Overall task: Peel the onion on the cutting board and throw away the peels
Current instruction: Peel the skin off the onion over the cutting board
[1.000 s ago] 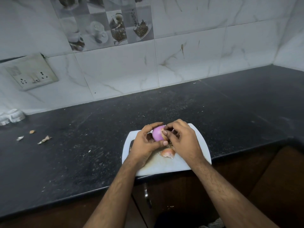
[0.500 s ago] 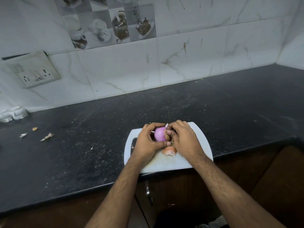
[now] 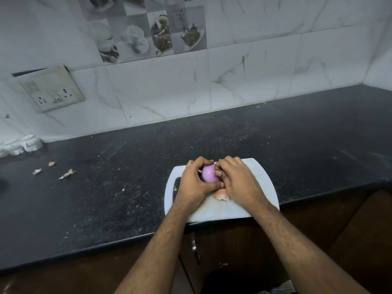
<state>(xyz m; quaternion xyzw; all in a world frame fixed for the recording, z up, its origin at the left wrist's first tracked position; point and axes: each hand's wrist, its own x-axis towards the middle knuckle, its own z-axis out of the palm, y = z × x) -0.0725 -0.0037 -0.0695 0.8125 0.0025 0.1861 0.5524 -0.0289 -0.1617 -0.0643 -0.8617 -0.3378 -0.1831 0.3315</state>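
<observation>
— What do you have in the head view?

— I see both hands low and right of centre in the frame, over a white plastic cutting board (image 3: 261,181) with rounded corners that lies at the near edge of the black speckled stone counter (image 3: 127,187). The left hand (image 3: 194,183) is curled around a small, round, purple peeled-looking onion (image 3: 209,174), thumb under it and fingers over the top. The onion sits between the two hands, just above the board.

— And the right?

— My right hand (image 3: 239,181) presses against the onion's right side, its fingertips (image 3: 218,173) pinched at the skin there. I cannot tell whether a strip of peel is actually caught between them. Neither hand is spread.

— Any peel off already?

— A curled orange-brown piece of onion peel (image 3: 221,195) lies on the board, just below the onion and partly under the right hand. Towards the left of the frame, a few pale dry scraps (image 3: 67,174) lie on the counter, well apart from the board.

— Background?

— A white marble-pattern tiled wall (image 3: 254,71), with a beige switch-and-socket plate (image 3: 51,90) at the upper left. A white ridged object (image 3: 20,146) sits at the far left edge; I cannot tell what it is.
</observation>
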